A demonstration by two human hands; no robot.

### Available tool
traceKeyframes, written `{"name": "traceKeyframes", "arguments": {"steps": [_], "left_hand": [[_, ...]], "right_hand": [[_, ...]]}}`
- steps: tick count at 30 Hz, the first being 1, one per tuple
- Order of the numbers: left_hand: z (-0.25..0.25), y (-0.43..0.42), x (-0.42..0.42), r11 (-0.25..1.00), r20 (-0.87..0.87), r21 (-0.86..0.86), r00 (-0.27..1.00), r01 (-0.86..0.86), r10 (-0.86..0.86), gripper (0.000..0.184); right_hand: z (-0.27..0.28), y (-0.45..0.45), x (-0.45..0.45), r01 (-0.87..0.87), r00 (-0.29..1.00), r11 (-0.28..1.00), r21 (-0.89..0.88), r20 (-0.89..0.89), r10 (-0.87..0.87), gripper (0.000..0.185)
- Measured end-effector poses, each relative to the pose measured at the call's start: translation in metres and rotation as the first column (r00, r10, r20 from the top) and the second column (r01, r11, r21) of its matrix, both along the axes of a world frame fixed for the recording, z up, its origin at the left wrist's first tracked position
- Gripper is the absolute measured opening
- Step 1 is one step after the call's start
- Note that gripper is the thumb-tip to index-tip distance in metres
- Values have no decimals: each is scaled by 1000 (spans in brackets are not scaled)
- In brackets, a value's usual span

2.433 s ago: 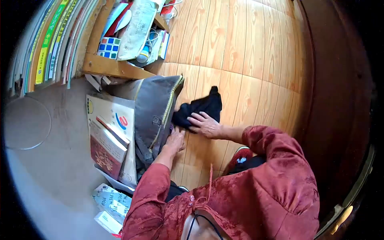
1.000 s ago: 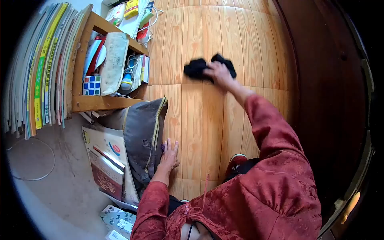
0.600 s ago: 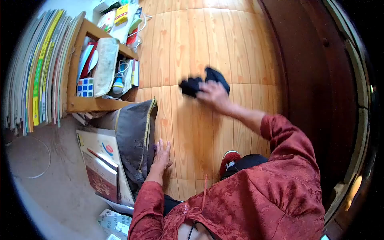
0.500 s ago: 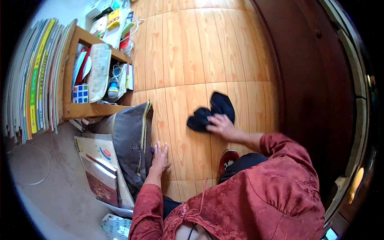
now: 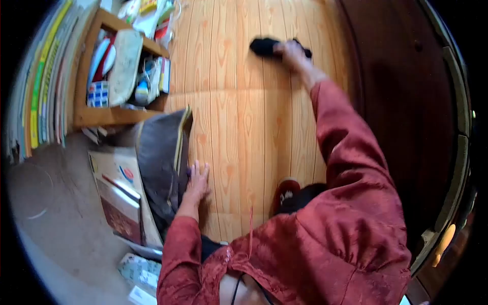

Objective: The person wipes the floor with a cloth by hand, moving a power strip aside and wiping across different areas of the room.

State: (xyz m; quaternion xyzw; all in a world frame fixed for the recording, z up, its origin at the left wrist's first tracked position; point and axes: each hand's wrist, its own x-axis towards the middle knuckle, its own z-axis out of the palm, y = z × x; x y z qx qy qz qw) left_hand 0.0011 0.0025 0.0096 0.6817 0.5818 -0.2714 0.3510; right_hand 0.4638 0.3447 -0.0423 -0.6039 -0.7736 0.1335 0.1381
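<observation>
Downward, my head view is filled mostly by a floor (image 5: 229,127) of orange-tan boards with wavy grain, long seams running away from me and a cross seam above the middle. Light pales the boards toward twelve o'clock.

Between twelve and one o'clock, a black cloth (image 5: 265,47) lies bunched on those boards, my right hand (image 5: 294,55) over it. Motion blurs that hand, so I cannot tell how tightly its fingers are closed. My left hand (image 5: 197,183) is between eight and nine o'clock, palm down on the floor, fingers wide and holding nothing that I can see; it is just beside a grey bag (image 5: 161,157) with a yellow-edged zip.

A dark reddish-brown cabinet (image 5: 401,101) walls off the room from one to four o'clock. At ten o'clock I have a wooden shelf (image 5: 114,117) holding a puzzle cube (image 5: 98,94), a pale pouch (image 5: 126,66) and a blue-and-white object (image 5: 142,91); a row of upright books (image 5: 46,76) fills the outer side. Against the bag, around eight o'clock, lean a large cream book (image 5: 145,188) and a dark red one (image 5: 122,213), above a dull, marked grey surface (image 5: 66,229). A red shoe (image 5: 286,192) sits between four and five o'clock.
</observation>
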Motion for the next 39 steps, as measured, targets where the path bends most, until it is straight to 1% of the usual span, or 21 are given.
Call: {"name": "traceKeyframes", "arguments": {"steps": [1, 2, 3, 6, 8, 10, 13, 15, 18, 20, 22, 25, 27, 29, 31, 33, 34, 36, 37, 38, 39], "left_hand": [[-3, 1, 1, 1000, 18, 29, 1000, -5, 4, 105], [-1, -1, 0, 1000, 20, 15, 1000, -9, 9, 104], [4, 0, 0, 1000, 25, 10, 1000, -6, 6, 103], [0, 4, 0, 999, 52, 33, 999, -16, 14, 99], [7, 5, 4, 999, 43, 31, 999, -26, 24, 96], [-1, 1, 0, 998, 61, 53, 998, -30, 27, 96], [4, 3, 4, 998, 55, 37, 998, -43, 41, 95], [3, 3, 3, 998, 53, 27, 997, -54, 52, 95], [9, 4, 5, 999, 31, 19, 999, -38, 37, 94], [10, 6, 6, 999, 32, 13, 999, -34, 34, 94], [0, 0, 1, 999, 42, 41, 999, -30, 28, 93], [11, 9, 10, 995, -3, -50, 997, -82, 82, 110], [1, 4, 4, 997, -14, -33, 997, -74, 73, 110], [-2, 5, 5, 997, -23, -30, 997, -72, 71, 110], [-3, 3, 4, 998, -22, -33, 998, -57, 56, 108], [4, 4, 5, 998, -21, -42, 999, -51, 50, 107], [6, 5, 5, 998, -18, -43, 999, -47, 47, 107], [8, 5, 5, 998, -12, -47, 999, -38, 38, 107], [4, 3, 3, 999, -8, -31, 999, -37, 36, 107], [-4, 0, 0, 999, -4, -15, 999, -33, 33, 107], [-9, -2, -2, 1000, 0, 1, 1000, -31, 31, 107]], "right_hand": [[18, 15, -5, 58, 992, 996, 61, -112, -50, 37], [34, 22, -13, 27, 999, 968, 250, 12, -31, 40], [70, 7, -29, -4, 992, 936, 352, 119, -40, 37], [91, -40, -50, -154, 986, 883, 444, 125, 109, 33], [63, -91, -59, -257, 960, 809, 528, 42, 277, 28], [40, -170, -76, -295, 928, 835, 464, -70, 366, 29], [-7, -307, -84, -448, 882, 889, 94, -117, 457, 36], [7, -368, -90, -542, 840, 840, 24, -15, 543, 38], [1, -353, -79, -635, 769, 772, 29, -68, 636, 37], [-11, -309, -73, -643, 756, 757, 118, -56, 652, 33], [-38, -246, -68, -557, 820, 801, 217, -8, 572, 31], [-50, -131, -58, -365, 928, 897, 248, 21, 372, 37], [-7, -83, -70, -187, 976, 980, 61, 124, 178, 40], [5, -55, -85, -28, 997, 978, 208, -69, 43, 40], [28, -63, -108, -82, 985, 928, 363, -111, 130, 37], [49, -104, -131, -176, 921, 931, 319, -281, 271, 34], [47, -133, -142, -242, 907, 903, 354, -249, 340, 35], [54, -203, -166, -397, 837, 881, 258, -291, 463, 35], [34, -243, -176, -465, 786, 827, 317, -283, 550, 34], [26, -281, -184, -628, 719, 772, 100, -307, 624, 33], [21, -318, -189, -739, 655, 674, -6, -243, 716, 32]]}}
